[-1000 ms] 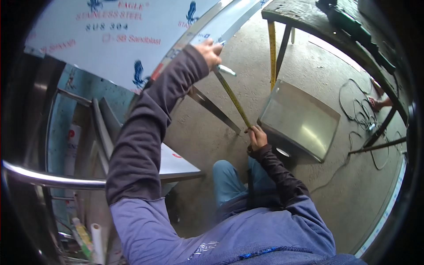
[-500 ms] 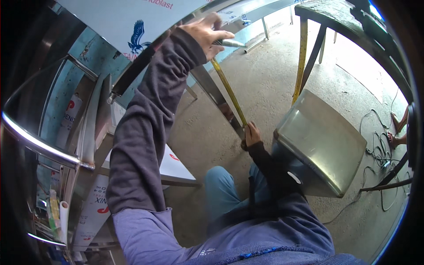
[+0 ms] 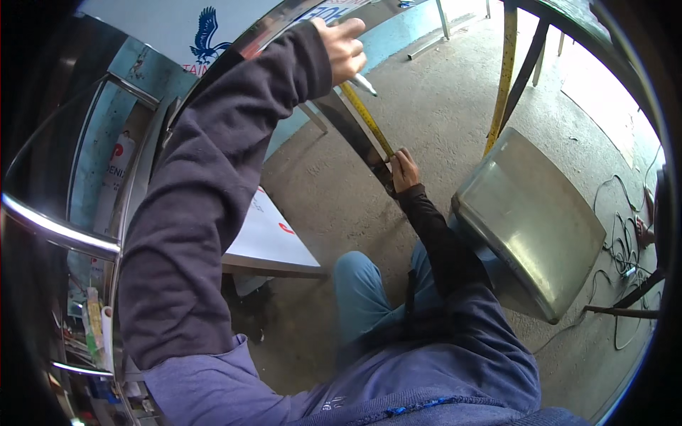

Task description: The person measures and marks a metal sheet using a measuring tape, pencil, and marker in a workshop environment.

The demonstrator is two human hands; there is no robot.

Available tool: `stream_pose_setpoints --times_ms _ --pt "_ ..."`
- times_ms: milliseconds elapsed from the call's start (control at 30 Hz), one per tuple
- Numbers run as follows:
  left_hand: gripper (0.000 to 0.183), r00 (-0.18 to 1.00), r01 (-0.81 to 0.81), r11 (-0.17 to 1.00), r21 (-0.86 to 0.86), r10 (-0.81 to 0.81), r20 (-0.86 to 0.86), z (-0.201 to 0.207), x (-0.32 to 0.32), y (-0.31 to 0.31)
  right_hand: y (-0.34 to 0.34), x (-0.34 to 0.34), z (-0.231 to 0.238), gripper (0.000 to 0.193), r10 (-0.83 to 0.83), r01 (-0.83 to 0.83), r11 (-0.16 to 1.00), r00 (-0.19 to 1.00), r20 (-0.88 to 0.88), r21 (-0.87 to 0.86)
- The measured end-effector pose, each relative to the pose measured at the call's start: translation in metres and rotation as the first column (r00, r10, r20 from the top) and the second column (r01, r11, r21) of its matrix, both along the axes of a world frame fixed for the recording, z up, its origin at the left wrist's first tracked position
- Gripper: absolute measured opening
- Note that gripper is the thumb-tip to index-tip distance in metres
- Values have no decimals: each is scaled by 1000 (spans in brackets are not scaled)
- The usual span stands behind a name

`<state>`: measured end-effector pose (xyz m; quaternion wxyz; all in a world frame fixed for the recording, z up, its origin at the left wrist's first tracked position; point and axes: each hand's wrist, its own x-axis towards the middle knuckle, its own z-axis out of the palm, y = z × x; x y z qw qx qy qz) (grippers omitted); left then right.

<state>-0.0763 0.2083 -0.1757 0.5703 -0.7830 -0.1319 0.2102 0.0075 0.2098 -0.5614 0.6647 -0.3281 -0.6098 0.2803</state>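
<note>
A yellow tape measure (image 3: 366, 117) runs from just under the left hand (image 3: 342, 51) down to the right hand (image 3: 405, 172), whose fingers pinch its lower end. The left fingers are curled around a pale marker (image 3: 364, 86), its tip poking out below them; from where I stand I can't tell whether they also grip the tape. Just beside the tape, a flat metal bar (image 3: 349, 131) slants down, its low end near the right fingers. I'd say the tape is best drawn straight and flat along the bar, with no sag or twist, the right fingers pinning its end squarely and the marker tip close to its edge.

Behind the left fingers is a large printed sheet-metal panel (image 3: 142, 35). Below them and to the left lies a white-faced panel (image 3: 270, 234), and farther left a shiny bent tube (image 3: 57, 226). Right of the right fingers, near the forearm, sits a box-like metal piece (image 3: 533, 220); beyond it are a tangled cable (image 3: 629, 241) and, higher up, a dark-framed bench (image 3: 625, 42).
</note>
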Motion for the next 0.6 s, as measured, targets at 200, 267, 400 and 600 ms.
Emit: stream_pose_setpoints --times_ms 200,267,400,600 --pt "34 849 522 852 -32 -516 112 7 -17 -15 3 -4 30 17 93 -94 994 995 -24 -48" --pt "35 859 504 862 -52 -494 131 3 -15 -14 8 -5 28 19 9 -8 995 1000 -9 98" --pt "35 978 108 983 -148 -79 193 -43 -4 -23 11 -4 25 18 -15 14 996 1000 18 84" --pt "19 826 -491 832 -257 539 167 -69 6 -12 8 -6 29 18 -19 20 989 1000 -8 150"
